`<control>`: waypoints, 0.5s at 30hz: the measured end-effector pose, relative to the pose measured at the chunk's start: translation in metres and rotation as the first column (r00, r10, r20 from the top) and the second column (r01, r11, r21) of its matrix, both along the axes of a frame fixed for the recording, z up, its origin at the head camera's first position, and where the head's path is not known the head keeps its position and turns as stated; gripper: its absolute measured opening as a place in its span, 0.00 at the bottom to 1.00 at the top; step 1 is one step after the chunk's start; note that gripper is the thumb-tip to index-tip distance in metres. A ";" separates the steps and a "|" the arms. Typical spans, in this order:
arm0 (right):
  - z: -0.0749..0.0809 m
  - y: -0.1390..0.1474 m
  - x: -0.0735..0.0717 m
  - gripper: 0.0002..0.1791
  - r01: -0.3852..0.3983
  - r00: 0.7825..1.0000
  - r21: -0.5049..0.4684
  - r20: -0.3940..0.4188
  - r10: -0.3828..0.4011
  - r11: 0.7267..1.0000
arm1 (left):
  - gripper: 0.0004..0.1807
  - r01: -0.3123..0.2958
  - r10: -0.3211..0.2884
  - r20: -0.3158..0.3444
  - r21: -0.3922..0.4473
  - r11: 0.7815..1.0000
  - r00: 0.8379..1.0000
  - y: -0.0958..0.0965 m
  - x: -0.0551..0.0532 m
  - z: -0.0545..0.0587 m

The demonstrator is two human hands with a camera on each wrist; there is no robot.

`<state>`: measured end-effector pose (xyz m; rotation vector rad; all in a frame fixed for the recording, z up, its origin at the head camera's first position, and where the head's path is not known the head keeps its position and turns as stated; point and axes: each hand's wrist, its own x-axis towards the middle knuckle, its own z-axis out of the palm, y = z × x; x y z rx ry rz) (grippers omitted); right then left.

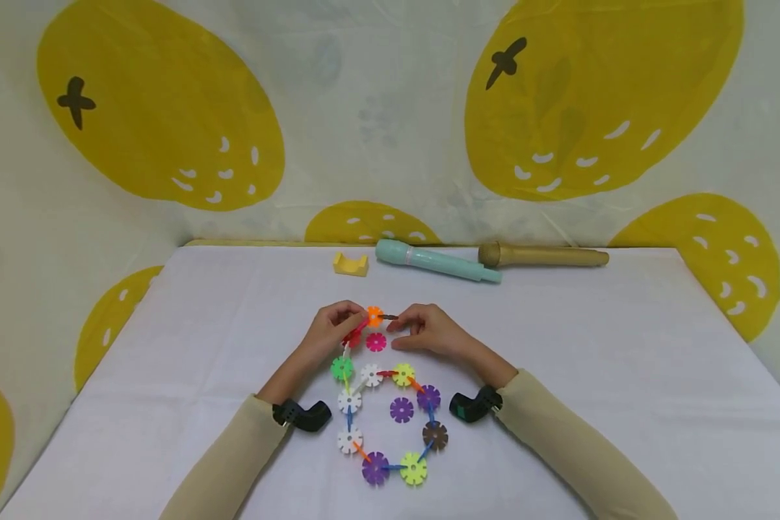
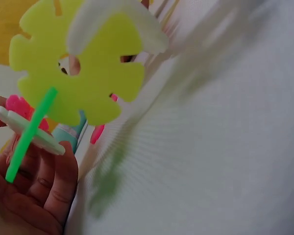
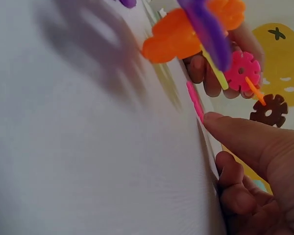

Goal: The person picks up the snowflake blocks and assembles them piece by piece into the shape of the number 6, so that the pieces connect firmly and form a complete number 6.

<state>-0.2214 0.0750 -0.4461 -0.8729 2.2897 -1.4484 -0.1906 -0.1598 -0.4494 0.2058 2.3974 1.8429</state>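
Note:
My left hand (image 1: pixel 338 321) pinches a pink notched plastic disc (image 3: pixel 242 71) near the top end of a chain of linked discs. Past it sit an orange disc (image 1: pixel 375 316) and an edge-on brown disc (image 1: pixel 388 317) at the chain's tip. My right hand (image 1: pixel 432 328) is beside that tip, thumb apart from the fingers; its index finger is close to the brown disc, contact unclear. A loose pink disc (image 1: pixel 376 341) lies by the right thumb. Below, the chain forms a ring of white, yellow, purple and brown discs, joined to the upper part through a green disc (image 1: pixel 341 368).
Inside the ring lies a loose purple disc (image 1: pixel 401 410). Along the back of the white table (image 1: pixel 598 325) are a yellow notched holder (image 1: pixel 351 265), a mint-green microphone-shaped stick (image 1: pixel 437 261) and a gold one (image 1: pixel 546 256). A fruit-patterned cloth (image 1: pixel 377 144) hangs behind.

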 end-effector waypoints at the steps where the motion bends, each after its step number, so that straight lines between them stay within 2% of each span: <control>1: 0.001 -0.002 -0.001 0.14 -0.004 1.000 0.007 -0.001 0.004 1.000 | 0.11 -0.012 0.012 0.008 0.000 1.000 1.000 0.000 0.000 0.001; 7: 0.004 -0.014 -0.004 0.15 -0.015 1.000 0.068 -0.013 0.016 0.998 | 0.11 -0.070 0.070 0.021 0.015 0.997 0.997 0.000 -0.001 0.001; 12: 0.007 -0.019 -0.003 0.14 0.003 1.000 0.134 -0.020 -0.001 0.991 | 0.11 -0.052 0.051 0.010 0.037 0.998 0.999 0.000 0.000 0.000; 15: 0.008 -0.019 -0.003 0.14 -0.009 1.000 0.142 -0.020 0.012 0.990 | 0.11 -0.045 0.045 0.007 0.036 0.998 0.999 0.001 0.001 0.001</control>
